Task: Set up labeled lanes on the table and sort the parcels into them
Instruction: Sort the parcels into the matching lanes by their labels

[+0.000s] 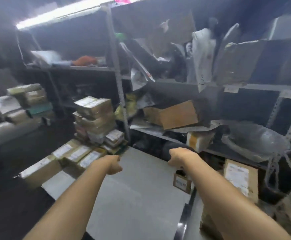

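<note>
A large pale grey panel (137, 191) lies flat in front of me, its far corner near the shelf post. My left hand (114, 165) grips its far left edge, fingers curled under. My right hand (178, 157) grips the far right edge, thumb on top. Brown parcels with white labels stand in a tall stack (94, 118) beyond the left hand, and a row of labelled parcels (72, 154) lies beside the panel's left edge. The frame is blurred by motion.
Metal shelving (118, 78) filled with bags and a cardboard box (174, 115) faces me. Right of the panel stand a tall labelled box (240, 177) and a small labelled box (182, 183). More parcels (29, 97) pile up at far left.
</note>
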Available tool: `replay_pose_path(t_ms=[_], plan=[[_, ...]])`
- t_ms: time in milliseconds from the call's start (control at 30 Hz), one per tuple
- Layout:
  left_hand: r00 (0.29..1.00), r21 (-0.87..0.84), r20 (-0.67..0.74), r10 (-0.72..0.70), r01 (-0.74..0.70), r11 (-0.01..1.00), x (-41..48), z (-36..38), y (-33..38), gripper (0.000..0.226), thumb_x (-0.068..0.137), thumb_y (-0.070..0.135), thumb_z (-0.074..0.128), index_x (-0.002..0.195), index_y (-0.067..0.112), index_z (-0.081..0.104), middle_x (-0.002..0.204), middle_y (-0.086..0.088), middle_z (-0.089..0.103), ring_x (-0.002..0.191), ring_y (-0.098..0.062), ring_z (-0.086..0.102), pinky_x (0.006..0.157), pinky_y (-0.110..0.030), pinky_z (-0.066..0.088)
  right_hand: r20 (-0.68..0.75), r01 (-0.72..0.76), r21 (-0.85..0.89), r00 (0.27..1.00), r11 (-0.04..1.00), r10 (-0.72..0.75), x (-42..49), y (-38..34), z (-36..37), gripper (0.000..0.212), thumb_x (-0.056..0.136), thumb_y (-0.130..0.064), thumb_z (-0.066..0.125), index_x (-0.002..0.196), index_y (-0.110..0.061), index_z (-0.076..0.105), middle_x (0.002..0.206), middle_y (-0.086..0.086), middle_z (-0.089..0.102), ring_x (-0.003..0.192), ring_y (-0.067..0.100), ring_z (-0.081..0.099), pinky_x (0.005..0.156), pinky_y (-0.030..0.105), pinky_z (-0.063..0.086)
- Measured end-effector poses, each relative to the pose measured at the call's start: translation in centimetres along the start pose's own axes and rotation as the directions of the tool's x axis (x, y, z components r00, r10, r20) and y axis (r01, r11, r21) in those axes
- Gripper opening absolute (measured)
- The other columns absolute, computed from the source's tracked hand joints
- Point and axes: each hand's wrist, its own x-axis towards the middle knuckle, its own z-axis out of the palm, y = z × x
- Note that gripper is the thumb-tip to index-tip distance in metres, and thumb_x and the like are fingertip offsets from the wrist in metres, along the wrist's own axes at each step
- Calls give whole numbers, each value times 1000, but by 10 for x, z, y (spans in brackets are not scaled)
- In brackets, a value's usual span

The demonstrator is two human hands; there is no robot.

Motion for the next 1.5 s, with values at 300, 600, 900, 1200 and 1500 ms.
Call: replay_pose_path(t_ms=[300, 600, 900, 1200, 1500], plan=[[982, -116, 23, -186, 188, 975, 3, -8, -238, 60, 94, 41, 53, 150, 25, 38, 148, -3, 47, 130, -25, 49, 105, -39, 43, -6, 188, -27, 982, 982, -188, 68, -232, 1, 47, 96, -41, 55, 135, -15, 52, 133, 8, 57, 117, 27, 57, 88, 36, 49], [959, -74, 82, -271, 277, 958, 53, 2, -426, 58, 96, 43, 49, 150, 27, 37, 153, -2, 40, 134, -24, 45, 106, -35, 41, 83, 240, 49, 966, 969, -244, 156, -408, 31, 54, 92, -43, 55, 141, -21, 49, 138, 4, 56, 121, 25, 55, 99, 38, 48], [938, -127, 121, -323, 338, 933, 142, 27, -530, 49, 93, 47, 49, 139, 34, 46, 138, 0, 53, 119, -24, 56, 94, -33, 48, 144, 263, 165, 947, 950, -287, 273, -522, 88, 54, 91, -46, 59, 137, -20, 51, 128, 6, 61, 113, 25, 58, 96, 39, 49], [918, -148, 128, -374, 391, 908, 226, 26, -610, 40, 94, 48, 49, 132, 36, 52, 136, 1, 57, 120, -24, 57, 91, -33, 47, 241, 213, 388, 916, 897, -322, 371, -611, 135, 61, 98, -46, 53, 150, -16, 40, 153, 4, 45, 138, 25, 45, 110, 40, 41], [952, -246, 122, -282, 304, 920, 328, 29, -691, 53, 94, 45, 51, 145, 33, 42, 140, 0, 54, 124, -26, 54, 98, -39, 47, 246, -84, 679, 962, 730, -117, 428, -682, 168, 61, 94, -40, 53, 150, -20, 38, 142, 8, 56, 122, 30, 57, 98, 45, 52]])
